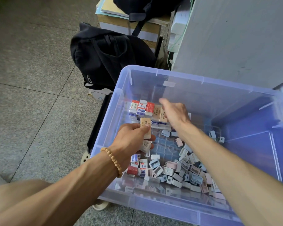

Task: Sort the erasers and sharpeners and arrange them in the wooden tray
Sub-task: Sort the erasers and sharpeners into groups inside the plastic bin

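A clear blue plastic bin point(153, 74) holds the items. Boxed erasers point(143, 107) stand in a neat row at its far left, with a few more loose erasers point(141, 167) near the front left. A heap of small pastel sharpeners point(185, 172) fills the front right. My left hand point(131, 141) grips a beige eraser point(145, 128) between thumb and fingers, with another wrapped piece under its palm. My right hand point(175, 112) reaches over the eraser row, fingers loosely extended and blurred, holding nothing I can see. No wooden tray is in view.
A black backpack point(108, 57) lies on the tiled floor behind the bin. Stacked paper and boxes point(129, 22) with another dark bag stand further back. A grey panel point(235, 38) rises at the right. My knee shows at bottom left.
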### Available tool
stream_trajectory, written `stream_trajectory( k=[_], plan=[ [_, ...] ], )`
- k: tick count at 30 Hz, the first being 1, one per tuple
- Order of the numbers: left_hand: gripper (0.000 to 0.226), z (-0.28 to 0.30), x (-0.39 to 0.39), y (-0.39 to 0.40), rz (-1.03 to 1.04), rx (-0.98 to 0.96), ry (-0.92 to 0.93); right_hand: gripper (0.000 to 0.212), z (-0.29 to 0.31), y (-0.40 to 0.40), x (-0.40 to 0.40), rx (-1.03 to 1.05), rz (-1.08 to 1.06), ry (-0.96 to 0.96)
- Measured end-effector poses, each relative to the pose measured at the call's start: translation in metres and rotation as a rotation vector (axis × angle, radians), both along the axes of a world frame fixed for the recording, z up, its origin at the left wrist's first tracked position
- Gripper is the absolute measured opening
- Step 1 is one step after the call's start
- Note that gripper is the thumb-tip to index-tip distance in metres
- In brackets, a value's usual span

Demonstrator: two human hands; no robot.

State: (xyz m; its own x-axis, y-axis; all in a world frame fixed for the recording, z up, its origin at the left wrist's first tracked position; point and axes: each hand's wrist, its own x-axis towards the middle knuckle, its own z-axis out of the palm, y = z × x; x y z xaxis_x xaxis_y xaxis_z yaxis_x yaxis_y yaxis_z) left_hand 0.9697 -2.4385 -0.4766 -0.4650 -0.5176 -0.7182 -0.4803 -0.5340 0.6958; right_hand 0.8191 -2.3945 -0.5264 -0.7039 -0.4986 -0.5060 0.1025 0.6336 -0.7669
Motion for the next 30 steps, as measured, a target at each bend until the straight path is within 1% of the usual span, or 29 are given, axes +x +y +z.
stream_trajectory(
  k=[2,5,7,11,16,18,22,25,28,30],
  plan=[
    [0.017,0.000,-0.001,-0.001,0.011,0.001,-0.006,0.020,0.001,0.013,-0.004,-0.054,-0.060,-0.090],
    [0.020,-0.001,-0.004,-0.001,0.029,0.002,-0.005,0.024,-0.003,0.024,-0.008,-0.012,-0.006,-0.030],
    [0.022,-0.002,-0.005,-0.001,0.035,0.004,-0.009,0.021,-0.005,0.026,-0.010,-0.016,-0.015,0.009],
    [0.023,-0.003,-0.006,0.000,0.038,-0.008,-0.026,0.011,-0.009,0.018,-0.013,-0.026,-0.097,-0.057],
    [0.025,-0.006,-0.007,-0.001,0.017,-0.013,-0.036,0.012,-0.011,0.000,-0.014,0.071,-0.012,0.074],
    [0.024,-0.007,-0.008,-0.001,0.001,-0.019,-0.036,0.012,-0.012,-0.006,-0.014,0.100,-0.004,0.095],
    [0.020,-0.010,-0.011,-0.001,-0.020,-0.040,-0.044,0.004,-0.016,-0.011,-0.011,0.109,-0.025,0.154],
    [0.019,-0.012,-0.012,-0.001,-0.032,-0.053,-0.045,0.002,-0.019,-0.008,-0.011,0.102,-0.024,0.198],
    [0.017,-0.014,-0.013,-0.001,-0.017,-0.042,-0.041,0.014,-0.015,-0.001,-0.010,0.074,0.031,0.298],
    [0.017,-0.014,-0.014,-0.001,0.004,-0.024,-0.042,0.018,-0.005,0.009,-0.007,0.010,0.083,0.302]
  ],
)
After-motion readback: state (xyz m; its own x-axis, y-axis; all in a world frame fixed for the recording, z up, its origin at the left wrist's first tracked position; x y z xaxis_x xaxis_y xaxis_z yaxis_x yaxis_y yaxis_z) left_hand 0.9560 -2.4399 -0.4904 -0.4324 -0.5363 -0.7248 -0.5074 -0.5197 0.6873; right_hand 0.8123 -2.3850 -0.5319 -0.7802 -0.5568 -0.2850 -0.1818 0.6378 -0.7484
